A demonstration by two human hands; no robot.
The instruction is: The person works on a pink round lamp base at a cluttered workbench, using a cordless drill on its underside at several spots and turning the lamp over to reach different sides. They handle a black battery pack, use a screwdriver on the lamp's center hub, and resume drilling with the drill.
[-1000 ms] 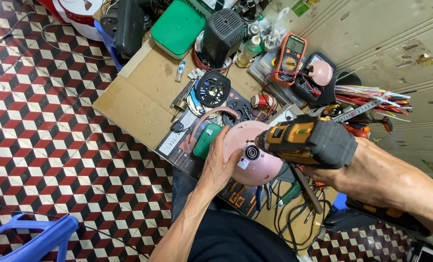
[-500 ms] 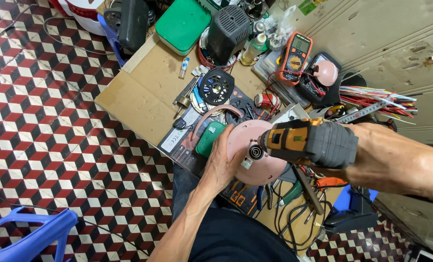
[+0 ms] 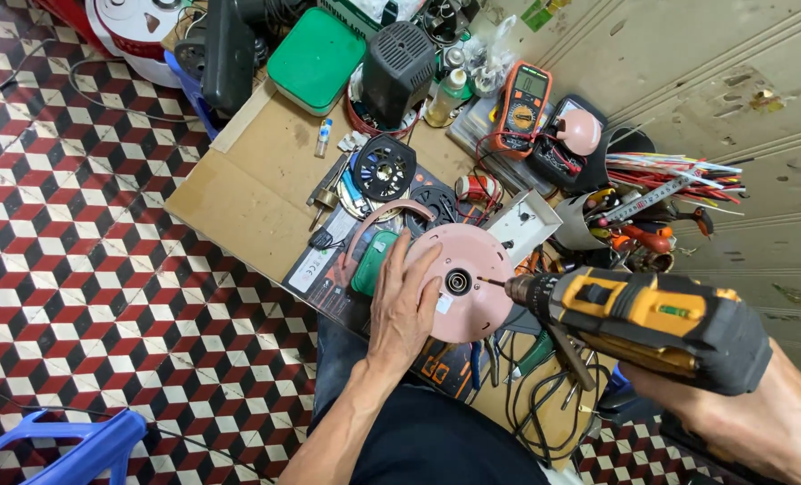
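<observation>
Checkered red, white and black floor tiles (image 3: 104, 287) lie under a flattened cardboard sheet (image 3: 257, 189) crowded with parts, and a worn metal wall (image 3: 688, 81) closes off the 2 o'clock side. At the cardboard's 5 o'clock edge you have the pink round cover (image 3: 468, 278) lying flat, face up. Your left hand (image 3: 400, 305) lies spread on its 9 o'clock half, palm down, pressing rather than gripping. Your right hand (image 3: 760, 422) is wrapped tight around the grip of the yellow and black cordless drill (image 3: 652, 314).

The drill's long axis runs almost level, its bit (image 3: 495, 282) pointing toward 9 o'clock and meeting the cover just beside the dark centre hub (image 3: 457, 282).

Watch the low angle: the bit could skate off and run straight at your fingers (image 3: 418, 265). The cover may also spin under your palm if the bit bites. Loose black cables (image 3: 535, 395) below the drill could snag.
</observation>
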